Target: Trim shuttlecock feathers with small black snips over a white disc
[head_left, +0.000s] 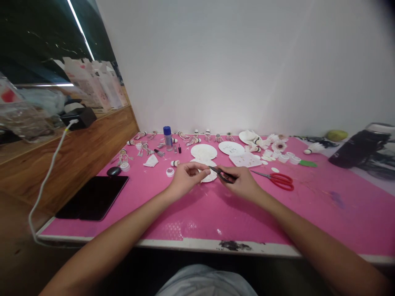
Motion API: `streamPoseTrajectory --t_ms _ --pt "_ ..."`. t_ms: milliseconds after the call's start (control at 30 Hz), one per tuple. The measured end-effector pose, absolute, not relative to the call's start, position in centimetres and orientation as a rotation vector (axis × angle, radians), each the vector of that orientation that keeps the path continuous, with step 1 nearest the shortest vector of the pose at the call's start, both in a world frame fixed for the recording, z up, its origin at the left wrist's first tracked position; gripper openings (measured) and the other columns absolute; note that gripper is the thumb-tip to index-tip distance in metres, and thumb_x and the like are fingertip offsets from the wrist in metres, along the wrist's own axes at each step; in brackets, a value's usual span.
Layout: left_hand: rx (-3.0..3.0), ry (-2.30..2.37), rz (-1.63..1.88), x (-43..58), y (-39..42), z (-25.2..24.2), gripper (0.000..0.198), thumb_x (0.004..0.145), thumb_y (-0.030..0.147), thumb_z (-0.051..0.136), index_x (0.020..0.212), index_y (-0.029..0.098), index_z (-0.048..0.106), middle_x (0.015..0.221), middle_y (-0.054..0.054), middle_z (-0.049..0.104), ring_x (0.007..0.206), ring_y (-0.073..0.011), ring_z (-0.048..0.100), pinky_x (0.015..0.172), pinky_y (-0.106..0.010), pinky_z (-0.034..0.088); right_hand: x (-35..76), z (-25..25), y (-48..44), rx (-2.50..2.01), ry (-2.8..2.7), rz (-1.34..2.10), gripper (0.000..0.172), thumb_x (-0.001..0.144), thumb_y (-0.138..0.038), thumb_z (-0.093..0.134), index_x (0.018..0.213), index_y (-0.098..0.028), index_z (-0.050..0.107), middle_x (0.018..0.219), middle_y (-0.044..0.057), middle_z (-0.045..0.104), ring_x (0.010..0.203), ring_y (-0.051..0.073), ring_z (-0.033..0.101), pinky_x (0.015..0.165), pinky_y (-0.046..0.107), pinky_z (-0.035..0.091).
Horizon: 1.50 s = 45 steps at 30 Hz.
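Note:
Over the pink table mat [216, 209] my left hand [185, 179] pinches something small and white, too small to name, just above a white paper plate [210, 176]. My right hand [243, 181] is closed on small black scissors [222, 174] whose blades point left towards the left fingertips. Both hands hover close together at the middle of the table.
Red-handled scissors [279, 179] lie right of my right hand. White plates [203, 151], shuttlecocks [313, 149], small cups, a blue-capped bottle [167, 137] and feather bits line the back. A black tablet [94, 197] and a mouse [114, 171] sit at the left. A white cable [46, 181] hangs off the wooden ledge.

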<state>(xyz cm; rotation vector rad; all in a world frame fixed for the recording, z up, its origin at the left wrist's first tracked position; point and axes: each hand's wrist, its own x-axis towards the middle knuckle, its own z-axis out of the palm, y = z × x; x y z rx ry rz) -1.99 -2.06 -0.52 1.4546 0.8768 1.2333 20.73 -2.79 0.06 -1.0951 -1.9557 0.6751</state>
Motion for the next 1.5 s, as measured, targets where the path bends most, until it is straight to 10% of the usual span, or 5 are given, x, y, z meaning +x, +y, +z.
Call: streamPoseTrajectory --t_ms 300,600,933,1500 --pt "1.486 0.913 1.240 -2.1 -1.9 -0.6 0.034 0.078 0.045 0.085 0.092 0.015 0.081 0.077 -0.008 0.075 0.058 -0.0121 0.057 0.052 -0.024 0.040 20.0 0.7 -2.9 -1.115 -1.867 1.087 0.049 0.083 -0.048 0.073 0.117 -0.013 0.081 0.084 0.004 0.077 0.070 0.018 0.062 0.068 0.031 0.048" --pt "1.500 0.952 1.261 -2.0 -2.2 -0.4 0.030 0.079 0.043 0.085 0.092 0.017 0.082 0.080 -0.008 0.076 0.062 -0.0129 0.059 0.054 -0.024 0.040 20.4 1.4 -3.5 -1.210 -1.808 1.424 0.050 0.084 -0.046 0.073 0.123 -0.015 0.078 0.050 -0.009 0.038 0.045 0.008 0.030 0.046 0.024 0.022" --pt "1.422 0.920 1.241 -1.9 -2.5 0.1 0.029 0.078 0.040 0.085 0.089 0.014 0.080 0.086 -0.011 0.078 0.070 -0.0155 0.065 0.058 -0.024 0.045 20.1 0.2 -2.7 -1.077 -1.873 1.065 0.050 0.082 -0.044 0.073 0.122 -0.014 0.079 0.089 0.005 0.078 0.074 0.019 0.065 0.068 0.031 0.050" --pt "1.370 0.896 1.130 -2.3 -2.3 0.9 0.037 0.068 0.045 0.092 0.084 0.014 0.080 0.079 -0.007 0.077 0.057 -0.0106 0.059 0.055 -0.024 0.046 20.6 -0.1 -2.8 -1.105 -1.958 0.854 0.045 0.083 -0.024 0.067 0.126 -0.018 0.078 0.104 0.004 0.082 0.088 0.027 0.075 0.075 0.034 0.058"
